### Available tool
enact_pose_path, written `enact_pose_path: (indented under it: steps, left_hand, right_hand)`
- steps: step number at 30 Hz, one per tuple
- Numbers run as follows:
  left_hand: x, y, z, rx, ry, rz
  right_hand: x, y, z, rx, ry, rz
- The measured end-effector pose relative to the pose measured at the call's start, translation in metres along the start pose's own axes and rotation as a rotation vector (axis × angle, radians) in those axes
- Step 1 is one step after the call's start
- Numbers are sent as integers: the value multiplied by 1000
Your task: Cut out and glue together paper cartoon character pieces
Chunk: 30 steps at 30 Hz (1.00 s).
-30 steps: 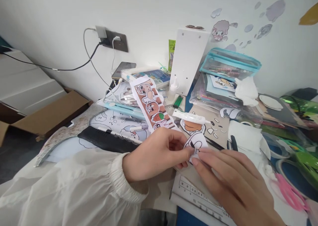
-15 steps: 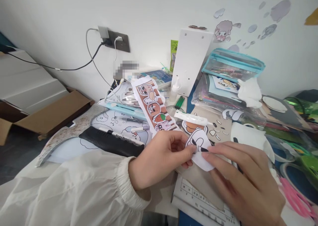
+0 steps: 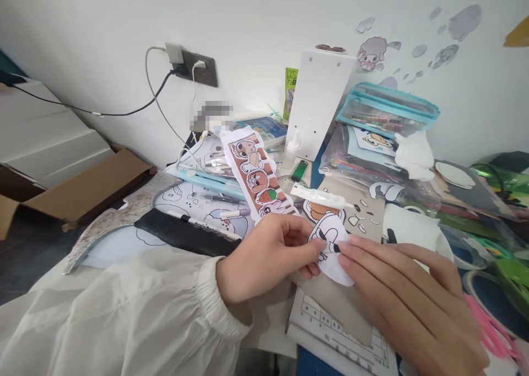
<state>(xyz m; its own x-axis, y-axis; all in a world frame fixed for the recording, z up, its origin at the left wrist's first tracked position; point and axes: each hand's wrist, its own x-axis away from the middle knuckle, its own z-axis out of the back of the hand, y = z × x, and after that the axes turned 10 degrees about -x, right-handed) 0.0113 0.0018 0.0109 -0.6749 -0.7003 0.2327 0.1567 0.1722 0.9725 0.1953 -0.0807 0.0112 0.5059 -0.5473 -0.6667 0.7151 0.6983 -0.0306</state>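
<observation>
Flaps of an open cardboard box [image 3: 88, 191] showed at far left, beside the cluttered surface [image 3: 268, 326]. Next lay a black pouch [image 3: 182, 238], with a white acrylic marker [image 3: 212, 227] along its upper edge. Right of them sloped a printed paper strip [image 3: 257, 175] bearing 5 cartoon figures, its lower end behind the left hand [image 3: 266, 252]. That hand pinched a white paper cutout [image 3: 330, 230] between thumb and fingers, above the surface. The cutout bore a black-outlined drawing, with a blank white part below. Just beyond it were a green lighter [image 3: 299, 170] and a white tube [image 3: 318, 195]. The right hand [image 3: 409, 296], fingers close together, touched the cutout's right edge; whether it pinched, I could not tell. Pink scissors [image 3: 494, 332] lay farthest right, partly hidden by this hand.
</observation>
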Motion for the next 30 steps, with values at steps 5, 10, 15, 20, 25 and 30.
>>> enact_pose_path:
  steps: [5,10,15,20,25,30]
  left_hand:
    - [0,3,3,19,-16,55]
    - [0,4,5,40,-20,102]
    - [-1,3,6,44,-17,102]
    - [0,5,6,46,-13,68]
    - [4,6,4,-14,9,55]
    - [8,1,0,-314,80,-85]
  right_hand:
    - [-2,9,1,-65,-9,2]
    - [-3,20,0,-282,-11,-84]
    - [5,35,-7,-607,34,-246]
    - [13,44,-8,-947,90,-490]
    - [11,48,-6,-1136,321,-872]
    - [11,58,-13,-1019,440,-1045]
